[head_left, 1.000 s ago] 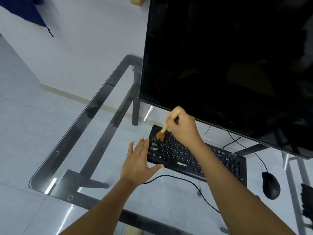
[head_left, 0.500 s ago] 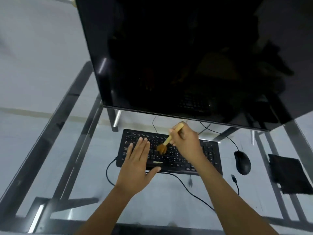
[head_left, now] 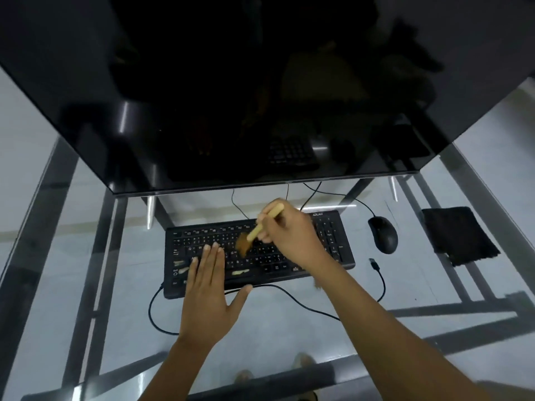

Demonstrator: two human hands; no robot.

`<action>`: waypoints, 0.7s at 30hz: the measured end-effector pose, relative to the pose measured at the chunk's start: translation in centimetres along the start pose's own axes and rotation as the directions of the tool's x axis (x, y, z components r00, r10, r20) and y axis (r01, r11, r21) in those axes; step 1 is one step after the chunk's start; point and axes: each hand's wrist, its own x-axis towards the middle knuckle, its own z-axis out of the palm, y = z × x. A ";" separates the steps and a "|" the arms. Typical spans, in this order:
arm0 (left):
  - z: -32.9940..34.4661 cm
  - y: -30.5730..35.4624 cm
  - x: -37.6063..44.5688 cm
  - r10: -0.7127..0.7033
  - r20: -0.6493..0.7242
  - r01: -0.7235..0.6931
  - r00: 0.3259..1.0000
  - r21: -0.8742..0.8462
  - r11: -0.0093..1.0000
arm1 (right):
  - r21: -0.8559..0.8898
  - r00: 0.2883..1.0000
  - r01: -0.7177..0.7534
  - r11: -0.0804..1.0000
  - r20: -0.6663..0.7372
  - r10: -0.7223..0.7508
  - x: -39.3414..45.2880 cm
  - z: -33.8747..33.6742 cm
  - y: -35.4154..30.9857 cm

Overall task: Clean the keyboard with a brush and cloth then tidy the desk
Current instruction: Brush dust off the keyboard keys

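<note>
A person is brushing a black keyboard (head_left: 259, 251) on a glass-topped desk (head_left: 86, 256), the right hand (head_left: 286, 235) pinching a pale wooden brush (head_left: 254, 231) near the middle of its handle, fingers curled round it, while the bristles are sweeping the central letter keys. The left hand (head_left: 207, 287) is lying flat on the keyboard's left half, fingers straight and together, thumb spread toward the front edge, holding nothing and apparently steadying the board. Over the last second the brush has been travelling from the keyboard's far left corner toward its centre, and the left hand has been shifting from the glass beside the keyboard onto the keys (the view itself has also been swinging round to face the desk squarely). That suggests the brushing pass is well under way but unfinished: pale smears are showing on several keys at lower left and on the space bar, and the right half looks not yet reached. A dark cloth (head_left: 459, 235) is waiting on the glass at far right, well apart from the keyboard, beyond a black mouse (head_left: 382, 234). A large dark monitor (head_left: 260, 82) is looming over it all.
</note>
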 end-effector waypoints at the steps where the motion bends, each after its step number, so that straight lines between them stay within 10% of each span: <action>1: 0.0 0.1 -0.1 -0.004 0.004 0.004 1.000 -0.007 1.000 | -0.086 0.998 0.042 0.995 0.039 -0.039 -0.1 -0.1 0.0; 5: -0.1 0.0 -0.1 -0.005 0.006 0.005 1.000 -0.012 1.000 | -0.073 0.980 0.035 0.997 -0.195 -0.049 0.3 -1.0 0.3; 9: -0.3 -0.3 0.0 0.020 0.004 -0.020 1.000 -0.026 0.999 | -0.028 0.992 -0.124 0.992 0.012 0.124 0.2 -0.9 0.2; 13: -0.3 0.0 -0.3 0.034 0.058 -0.034 0.998 -0.011 0.999 | 0.016 0.979 -0.121 0.993 -0.161 0.122 0.1 -1.7 0.6; 16: -0.5 -0.4 0.0 0.048 0.081 -0.050 0.996 0.018 0.999 | 0.010 0.985 -0.160 0.987 0.062 0.159 -0.2 -1.6 0.4; 21: -0.7 -0.2 -0.2 0.049 0.101 -0.054 0.994 0.045 0.998 | -0.003 0.963 -0.109 0.994 -0.248 0.105 -0.7 -2.3 0.8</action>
